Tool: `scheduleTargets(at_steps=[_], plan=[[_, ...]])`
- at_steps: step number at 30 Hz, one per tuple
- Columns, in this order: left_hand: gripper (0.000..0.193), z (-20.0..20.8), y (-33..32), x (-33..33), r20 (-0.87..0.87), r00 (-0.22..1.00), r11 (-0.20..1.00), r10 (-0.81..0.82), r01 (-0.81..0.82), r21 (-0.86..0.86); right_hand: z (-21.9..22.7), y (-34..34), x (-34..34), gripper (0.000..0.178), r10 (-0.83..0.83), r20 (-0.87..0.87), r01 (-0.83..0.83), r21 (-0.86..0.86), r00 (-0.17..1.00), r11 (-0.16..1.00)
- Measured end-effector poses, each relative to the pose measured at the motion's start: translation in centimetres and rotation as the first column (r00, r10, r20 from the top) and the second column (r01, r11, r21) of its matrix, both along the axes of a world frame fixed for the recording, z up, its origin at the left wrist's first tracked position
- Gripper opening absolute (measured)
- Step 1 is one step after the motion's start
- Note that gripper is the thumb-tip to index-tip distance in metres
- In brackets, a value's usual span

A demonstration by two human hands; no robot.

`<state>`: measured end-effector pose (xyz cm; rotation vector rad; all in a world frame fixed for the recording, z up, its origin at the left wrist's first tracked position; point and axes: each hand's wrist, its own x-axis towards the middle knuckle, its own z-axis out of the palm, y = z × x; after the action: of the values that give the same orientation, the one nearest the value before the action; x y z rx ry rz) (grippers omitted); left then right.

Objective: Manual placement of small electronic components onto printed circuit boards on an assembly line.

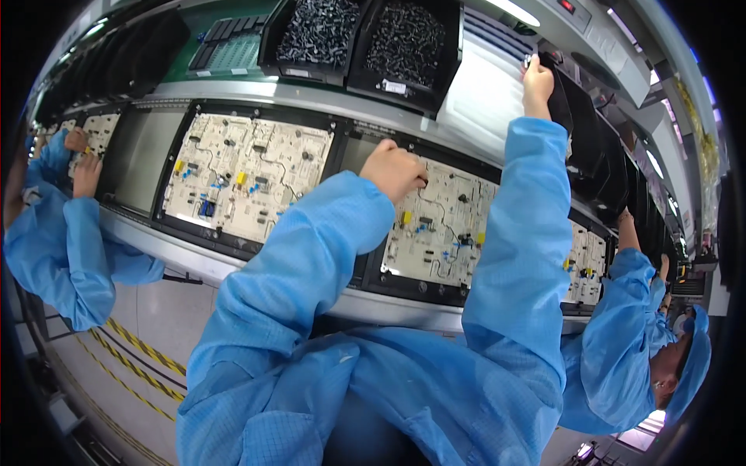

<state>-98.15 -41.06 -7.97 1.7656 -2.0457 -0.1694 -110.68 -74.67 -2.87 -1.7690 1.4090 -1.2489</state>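
My left hand (395,171) is closed, its fingertips at the upper left part of a pale circuit board (435,213) in a black frame. A small dark bit shows at those fingertips, too small to name. My right arm reaches far forward. Beyond the white surface (482,89), my right hand (536,84) is raised beside a black bin (573,113), thumb and finger pinched together. Something tiny shows at the fingertips, and I cannot make out what it is. The board carries yellow, blue and black parts; my right sleeve covers some of it.
A second circuit board (249,167) lies to the left on the line. Two black bins of small dark parts (318,35) stand behind the rail. Co-workers in blue flank me, one at the left (70,233), one at the right (629,349).
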Motion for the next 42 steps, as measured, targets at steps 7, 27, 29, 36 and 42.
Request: scheduleTargets(at_steps=[7, 27, 29, 36, 42], plan=[[0.013, 0.0, 0.6, 0.5, 0.071, 0.997, 1.0, 0.009, -0.007, -0.021, 6.5, 17.3, -5.5, 0.026, 0.598, 0.193, -0.584, -0.13, 0.778, 0.801], [0.014, 0.9, 0.1, 0.1, 0.109, 0.994, 0.992, 0.01, -0.023, 0.122, -5.3, 39.3, -15.0, 0.03, 0.272, 0.36, -0.345, 0.156, 0.892, 0.926], [0.014, 1.2, -0.1, -0.1, 0.126, 0.992, 0.994, 0.003, -0.017, 0.112, -5.6, 39.2, -14.6, 0.029, 0.255, 0.39, -0.343, 0.175, 0.885, 0.923], [0.023, 2.6, -0.8, -0.4, 0.261, 0.96, 0.969, -0.098, 0.032, 0.246, -5.4, 38.9, -13.9, 0.033, 0.263, 0.228, -0.311, 0.211, 0.937, 0.927], [0.022, 7.0, -2.5, 7.8, -0.302, 0.949, 0.944, 0.095, -0.181, -0.274, -4.5, 38.6, -14.3, 0.034, 0.324, 0.362, -0.415, 0.208, 0.874, 0.886]])
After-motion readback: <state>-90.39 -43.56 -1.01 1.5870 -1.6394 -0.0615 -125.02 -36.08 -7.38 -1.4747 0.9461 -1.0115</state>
